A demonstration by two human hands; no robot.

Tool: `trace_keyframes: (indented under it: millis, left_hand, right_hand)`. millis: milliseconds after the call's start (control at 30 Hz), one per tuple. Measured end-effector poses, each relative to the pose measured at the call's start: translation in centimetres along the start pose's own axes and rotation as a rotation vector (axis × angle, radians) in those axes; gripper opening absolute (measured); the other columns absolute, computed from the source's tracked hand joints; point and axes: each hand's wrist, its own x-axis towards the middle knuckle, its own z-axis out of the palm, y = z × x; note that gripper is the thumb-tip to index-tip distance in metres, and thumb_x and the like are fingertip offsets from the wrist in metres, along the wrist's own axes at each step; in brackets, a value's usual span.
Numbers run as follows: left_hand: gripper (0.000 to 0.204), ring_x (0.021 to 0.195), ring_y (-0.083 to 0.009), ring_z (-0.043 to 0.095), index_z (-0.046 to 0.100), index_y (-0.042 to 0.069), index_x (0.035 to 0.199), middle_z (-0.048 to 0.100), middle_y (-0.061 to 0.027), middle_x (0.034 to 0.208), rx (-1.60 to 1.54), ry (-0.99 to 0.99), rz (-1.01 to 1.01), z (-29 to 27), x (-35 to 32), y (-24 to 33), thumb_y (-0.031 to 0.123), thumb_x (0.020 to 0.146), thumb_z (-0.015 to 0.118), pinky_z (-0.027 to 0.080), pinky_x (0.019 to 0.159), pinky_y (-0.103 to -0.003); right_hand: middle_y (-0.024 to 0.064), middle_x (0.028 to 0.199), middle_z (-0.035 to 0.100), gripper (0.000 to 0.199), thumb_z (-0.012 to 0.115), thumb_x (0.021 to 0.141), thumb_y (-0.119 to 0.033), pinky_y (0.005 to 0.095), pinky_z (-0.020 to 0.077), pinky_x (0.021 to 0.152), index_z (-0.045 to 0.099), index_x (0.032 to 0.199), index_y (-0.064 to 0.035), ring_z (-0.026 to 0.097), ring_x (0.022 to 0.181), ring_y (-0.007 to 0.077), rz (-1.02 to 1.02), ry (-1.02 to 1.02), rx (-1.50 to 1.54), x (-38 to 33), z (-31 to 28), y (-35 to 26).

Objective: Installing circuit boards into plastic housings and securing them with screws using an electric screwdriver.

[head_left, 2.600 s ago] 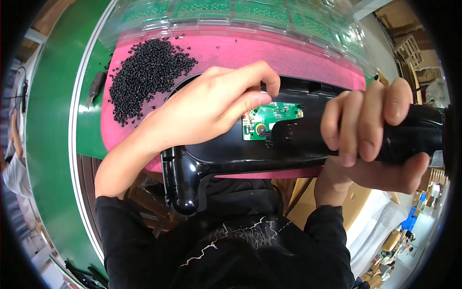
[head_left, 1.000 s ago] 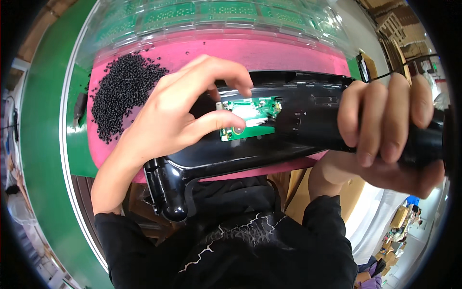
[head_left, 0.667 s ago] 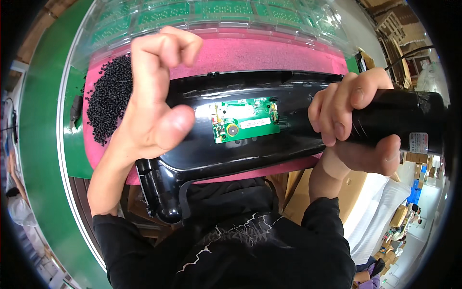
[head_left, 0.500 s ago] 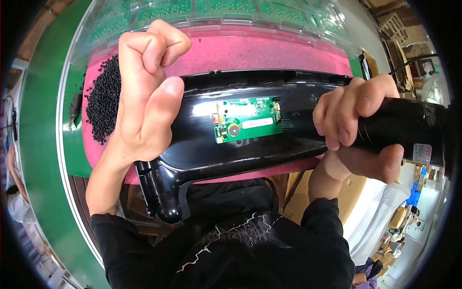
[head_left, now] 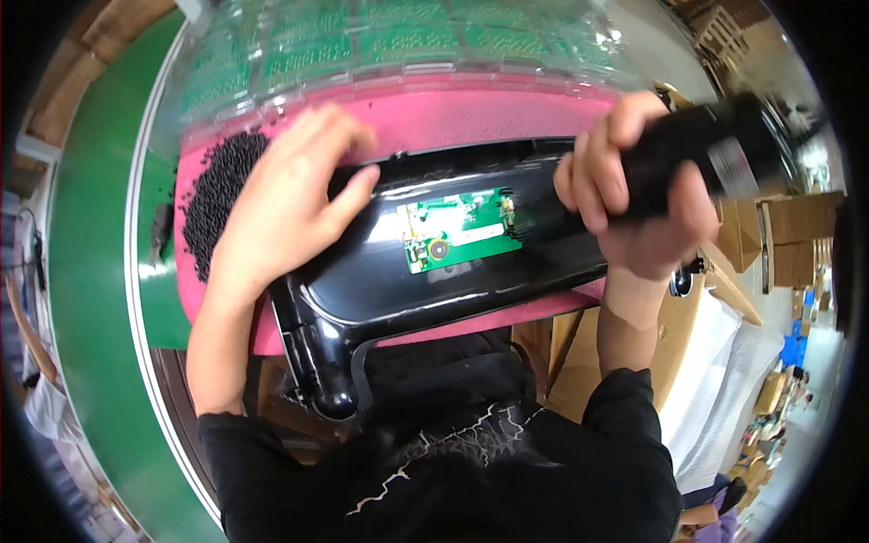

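A long, glossy black plastic housing [head_left: 362, 281] lies across the work surface in front of me, hollow side up. A green circuit board [head_left: 462, 231] sits inside it, near the middle. My right hand [head_left: 634, 190] is wrapped round a thick black cylinder, apparently an electric screwdriver [head_left: 692, 154], raised over the housing's right end. Its tip is hidden and motion blurs its outer end. At the housing's left end, my left hand [head_left: 290, 199] hovers with thumb and fingers apart and nothing visible between them. Its fingertips are blurred.
A heap of small black screw-like pieces [head_left: 213, 204] lies on the pink mat [head_left: 434, 113], beside my left hand. Clear plastic trays of green boards [head_left: 407, 41] stand along the far side. Cardboard boxes [head_left: 801, 240] are at the right.
My left hand has uncurled from its bent-finger pose and its fingertips have lowered toward the housing. My right hand has moved left and up with the screwdriver, which now tilts upward at its outer end.
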Motion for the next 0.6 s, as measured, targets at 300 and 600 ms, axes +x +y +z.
trace_keyframes:
  millis: [300,600]
  left_hand:
    - [0.020,0.084,-0.0434,0.056,0.059,-0.005,0.085,0.056,-0.0212,0.086,0.136,-0.156,-0.052,1.6,0.4,1.4,0.013,0.084,0.067,0.044,0.072,-0.046]
    - [0.012,0.083,-0.0329,0.055,0.059,-0.008,0.095,0.057,-0.0166,0.089,-0.039,-0.068,-0.045,-1.1,-0.8,2.1,0.000,0.087,0.063,0.045,0.078,-0.037]
  right_hand:
    - [0.0099,0.092,0.057,0.022,0.064,0.091,-0.014,0.0435,0.0569,0.078,0.056,0.104,0.0020,0.058,0.083,0.0182,0.164,0.636,0.287,0.8,-6.0,-1.2]
    - [0.0078,0.116,0.048,0.046,0.066,0.083,-0.001,0.0258,0.0542,0.070,0.044,0.123,-0.0014,0.056,0.092,0.0110,-0.293,0.820,-0.854,-9.4,-12.8,-8.9]
